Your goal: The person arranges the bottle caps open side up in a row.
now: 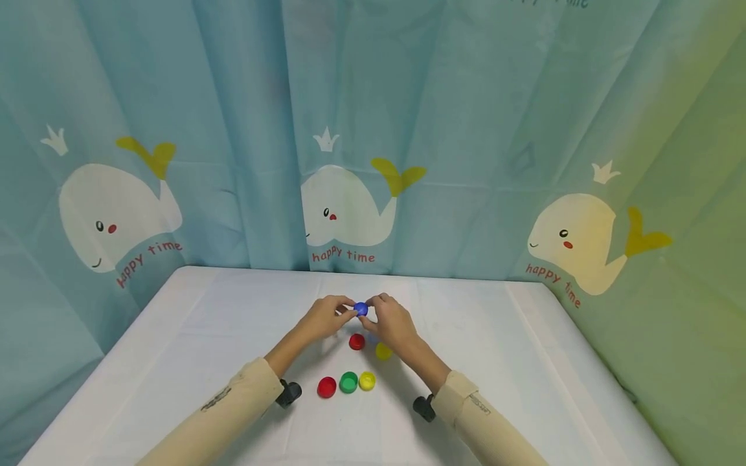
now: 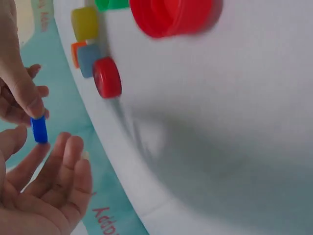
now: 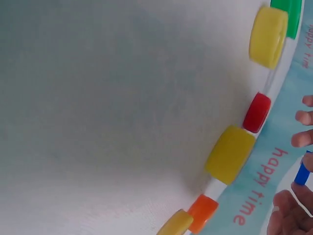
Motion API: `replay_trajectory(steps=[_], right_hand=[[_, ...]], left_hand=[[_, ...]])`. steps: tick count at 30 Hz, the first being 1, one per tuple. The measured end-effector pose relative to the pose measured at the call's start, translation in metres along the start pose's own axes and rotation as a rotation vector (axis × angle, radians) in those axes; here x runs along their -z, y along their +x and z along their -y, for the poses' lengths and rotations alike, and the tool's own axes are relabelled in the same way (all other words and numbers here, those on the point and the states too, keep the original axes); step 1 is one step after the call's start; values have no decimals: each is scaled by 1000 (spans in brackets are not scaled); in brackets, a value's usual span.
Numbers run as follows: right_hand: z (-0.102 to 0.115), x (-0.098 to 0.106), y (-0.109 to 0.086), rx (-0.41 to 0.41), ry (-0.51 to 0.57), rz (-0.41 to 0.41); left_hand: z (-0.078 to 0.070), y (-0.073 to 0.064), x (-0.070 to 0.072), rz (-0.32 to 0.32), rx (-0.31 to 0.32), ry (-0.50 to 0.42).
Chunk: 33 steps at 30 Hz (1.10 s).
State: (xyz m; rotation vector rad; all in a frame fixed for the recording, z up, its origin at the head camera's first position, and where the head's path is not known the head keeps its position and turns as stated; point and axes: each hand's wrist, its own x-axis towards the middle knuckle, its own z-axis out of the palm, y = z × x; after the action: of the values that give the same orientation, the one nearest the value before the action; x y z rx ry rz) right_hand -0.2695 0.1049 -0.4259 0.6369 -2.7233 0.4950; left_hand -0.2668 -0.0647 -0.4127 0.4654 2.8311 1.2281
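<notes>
Left hand and right hand pinch a blue disc; curtain reads "happy time".

Your head camera looks forward and down from well back, over the bench to the curtain. Your wrist cameras sit lower and nearer, their pictures turned sideways, looking along the bench; both share the blue disc with your head view.

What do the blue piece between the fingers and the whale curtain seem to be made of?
Blue piece: probably smooth plastic, judging by its even solid colour and clean edge; painted wood isn't ruled out. Whale curtain: likely thin fabric, matt, hanging in soft folds; possibly coated.
</notes>
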Motion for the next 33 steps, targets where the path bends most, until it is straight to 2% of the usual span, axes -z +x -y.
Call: replay_trajectory(steps=[9,12,18,23,33], right_hand=[[6,17,-12,65,94,-73],[9,22,-15,92,139,-91],[12,27,-21,120,281,-122],[14,31,-25,84,415,-130],[18,49,-38,0,541,-86]], left_hand=[[-10,-16,-10,-180,-69,-247],[-12,-20,-8,-210,-61,-309],[-18,-27,-2,-218,-20,-442],[-20,-31,-2,-212,5,-504],[-30,-49,0,-186,-46,-527]])
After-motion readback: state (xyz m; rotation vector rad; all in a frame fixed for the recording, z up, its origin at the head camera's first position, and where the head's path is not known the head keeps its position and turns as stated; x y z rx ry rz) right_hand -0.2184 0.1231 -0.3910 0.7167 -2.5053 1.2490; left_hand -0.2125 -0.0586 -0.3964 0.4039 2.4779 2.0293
